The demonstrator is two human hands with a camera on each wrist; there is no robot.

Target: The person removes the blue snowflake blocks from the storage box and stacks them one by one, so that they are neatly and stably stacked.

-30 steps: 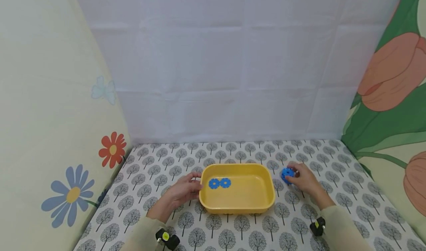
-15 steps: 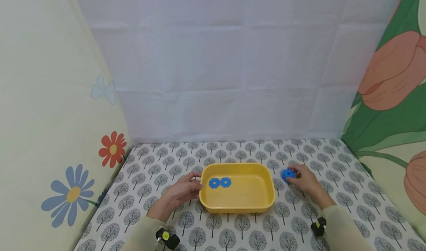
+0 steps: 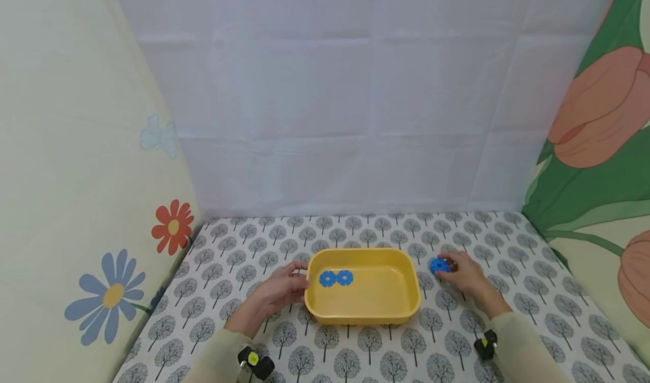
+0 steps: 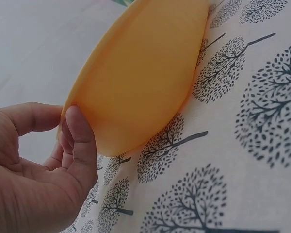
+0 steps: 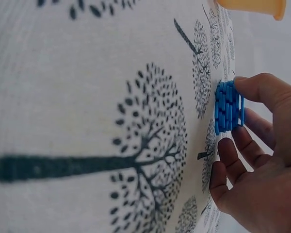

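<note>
A yellow plastic tray rests on the cloth, with two blue notched discs lying side by side in its back left part. My left hand grips the tray's left end; in the left wrist view, its thumb and fingers pinch the rim. Right of the tray stands a short stack of blue notched discs. My right hand is at that stack, thumb on one side and fingers on the other. In the right wrist view, its fingertips pinch the topmost disc, which sits slightly apart from those below.
A white cloth printed with grey trees covers the table. Behind it hangs a plain white sheet. Flower-printed fabric closes off the left side, and tulip-printed fabric the right.
The blue disc at my right fingertips looked tilted up a second ago and now lies flatter on the stack. The left hand and the tray have stayed in place.
</note>
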